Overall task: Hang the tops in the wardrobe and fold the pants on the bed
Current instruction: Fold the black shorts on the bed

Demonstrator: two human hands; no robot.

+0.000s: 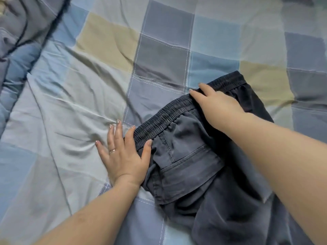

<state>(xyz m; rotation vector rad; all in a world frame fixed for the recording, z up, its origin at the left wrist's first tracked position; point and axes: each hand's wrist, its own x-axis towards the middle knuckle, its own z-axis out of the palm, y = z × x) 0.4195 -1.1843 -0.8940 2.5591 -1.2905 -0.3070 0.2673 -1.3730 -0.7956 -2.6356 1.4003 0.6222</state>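
The dark pants (203, 156) lie flat on the checked bedspread (88, 85) at about four o'clock, unfolded apart from a doubled waistband, left hand (123, 156) spread flat at its end, right hand (215, 105) pressing it open-fingered, so folding looks barely begun and no tops or wardrobe show.

Left grip (123, 156) and right grip (215, 106) pressing flat, fingers straight.

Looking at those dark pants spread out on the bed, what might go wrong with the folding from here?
Two risks, both guesses. The checked bedcover is wrinkled, so the dark pants may fold unevenly over the creases. The left hand lies mostly on the cover, only its thumb and a finger at the waistband, while the right hand presses the band, so that corner may slide.
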